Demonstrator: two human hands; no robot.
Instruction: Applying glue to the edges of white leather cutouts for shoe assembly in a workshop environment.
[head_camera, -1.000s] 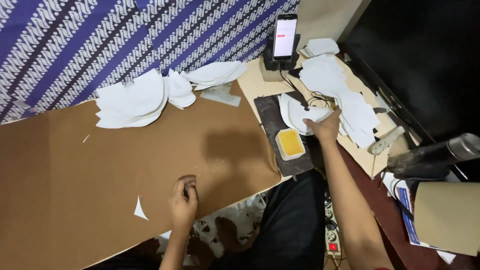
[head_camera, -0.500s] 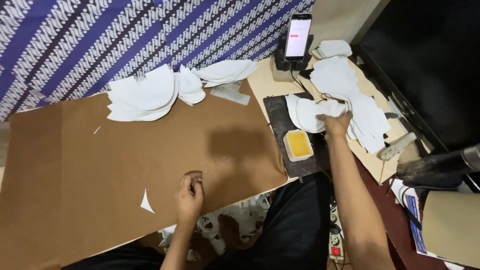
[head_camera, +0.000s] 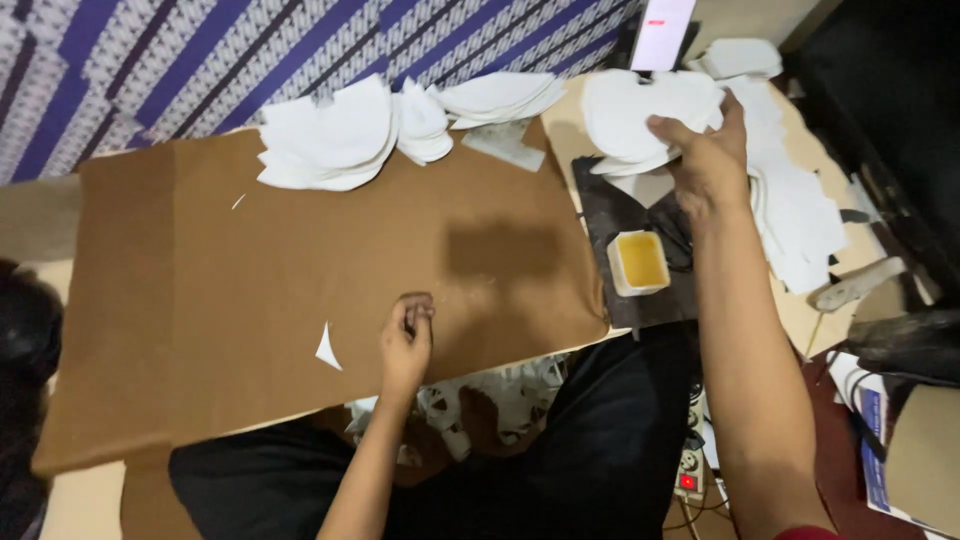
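Fingers of your right hand (head_camera: 706, 160) gripped a stack of white cut pieces (head_camera: 640, 115) lifted above the dark mat (head_camera: 620, 205), while your left hand (head_camera: 405, 345), curled and seemingly empty, steadied the brown board (head_camera: 250, 270).

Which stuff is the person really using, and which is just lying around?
In use:
right hand
stack of white curved paper pieces
left hand
brown cardboard sheet

Lying about:
small tub of yellow paste
white paper sliver
far white paper piles

Dim warm indoor light, soft shadows, motion blur, dark right edge
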